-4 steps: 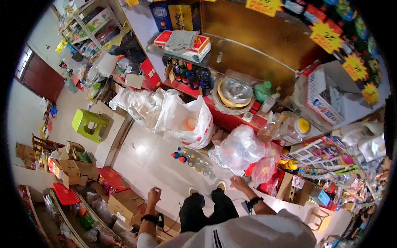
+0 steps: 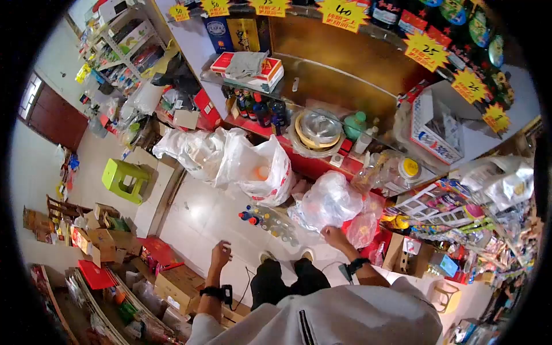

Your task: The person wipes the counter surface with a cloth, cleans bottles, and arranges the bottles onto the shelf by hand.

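Note:
My left hand [image 2: 221, 254] hangs over the pale floor, its fingers loosely bent and apart, with nothing in it. Further right, my right hand [image 2: 334, 237] is held out by the lower edge of a clear plastic bag [image 2: 332, 198]; its fingers are slightly bent and seem to hold nothing. Whether it touches the bag I cannot tell. Several small bottles [image 2: 279, 228] stand grouped on the floor between and beyond my hands, some with blue or red caps. Behind them sits a white plastic bag [image 2: 267, 187] with an orange item inside.
A red-edged shelf [image 2: 313, 167] runs behind the bags, holding dark bottles [image 2: 261, 110] and stacked bowls [image 2: 318, 127]. Cardboard boxes [image 2: 177, 286] lie at lower left. A green stool [image 2: 125, 179] stands further left. Snack racks [image 2: 443, 207] and an open carton [image 2: 409, 253] are right.
My right hand has moved up toward the clear plastic bag. My left hand has moved slightly right and up, its fingers opening somewhat. The camera view has tilted a little.

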`<action>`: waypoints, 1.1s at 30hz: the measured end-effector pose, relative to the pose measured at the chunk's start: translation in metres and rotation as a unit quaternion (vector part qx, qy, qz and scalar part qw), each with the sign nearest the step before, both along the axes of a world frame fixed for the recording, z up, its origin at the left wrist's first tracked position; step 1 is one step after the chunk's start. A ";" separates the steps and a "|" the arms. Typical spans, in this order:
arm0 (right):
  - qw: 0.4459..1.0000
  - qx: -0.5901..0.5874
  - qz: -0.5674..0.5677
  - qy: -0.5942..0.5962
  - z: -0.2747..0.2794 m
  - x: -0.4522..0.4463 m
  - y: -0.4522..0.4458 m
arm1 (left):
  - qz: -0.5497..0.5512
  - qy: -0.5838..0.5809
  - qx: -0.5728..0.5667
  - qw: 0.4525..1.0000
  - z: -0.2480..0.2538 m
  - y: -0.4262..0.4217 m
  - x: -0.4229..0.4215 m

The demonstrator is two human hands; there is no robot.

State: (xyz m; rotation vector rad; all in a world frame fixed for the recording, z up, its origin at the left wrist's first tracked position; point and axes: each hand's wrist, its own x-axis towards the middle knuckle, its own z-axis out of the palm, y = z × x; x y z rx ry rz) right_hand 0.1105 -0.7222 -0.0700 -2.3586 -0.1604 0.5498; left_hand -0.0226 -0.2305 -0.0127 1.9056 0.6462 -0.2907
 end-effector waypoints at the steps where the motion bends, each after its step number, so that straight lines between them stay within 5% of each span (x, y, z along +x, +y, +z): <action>1: 0.999 0.029 -0.032 0.006 0.035 0.015 0.004 | -0.044 -0.045 0.026 0.998 0.008 -0.005 0.018; 4: 0.993 0.060 -0.098 0.007 0.048 0.054 -0.006 | -0.162 -0.064 0.075 0.982 0.045 -0.020 0.076; 8: 0.990 -0.010 -0.103 -0.099 0.147 0.092 0.010 | -0.221 -0.107 0.160 0.956 0.082 -0.034 0.153; 10: 0.990 -0.020 -0.095 -0.098 0.173 0.087 0.011 | -0.211 -0.228 0.182 0.933 0.085 -0.037 0.201; 11: 0.989 0.000 -0.114 -0.096 0.178 0.081 0.015 | -0.234 -0.364 0.207 0.877 0.086 -0.027 0.229; 12: 0.987 0.018 -0.131 -0.095 0.181 0.074 0.017 | -0.254 -0.400 0.248 0.845 0.114 -0.029 0.260; 14: 0.987 0.037 -0.130 -0.090 0.193 0.056 0.023 | -0.238 -0.351 0.247 0.872 0.168 -0.033 0.320; 16: 0.988 0.058 -0.122 -0.075 0.194 0.036 0.020 | -0.242 -0.484 0.345 0.767 0.168 -0.030 0.399; 20: 0.988 0.061 -0.129 -0.053 0.201 0.001 -0.001 | -0.196 -0.556 0.396 0.704 0.206 -0.051 0.509; 26: 0.985 0.052 -0.149 -0.068 0.159 -0.047 -0.069 | -0.219 -0.355 0.524 0.743 0.209 -0.065 0.613; 29: 0.985 0.047 -0.136 -0.091 0.143 -0.065 -0.103 | -0.264 -0.289 0.431 0.813 0.209 -0.060 0.640; 31: 0.938 0.171 -0.301 0.002 0.155 -0.079 -0.103 | -0.253 -0.273 0.463 0.805 0.223 -0.067 0.636; 33: 0.935 0.204 -0.291 -0.007 0.139 -0.084 -0.118 | -0.240 -0.254 0.497 0.794 0.235 -0.067 0.625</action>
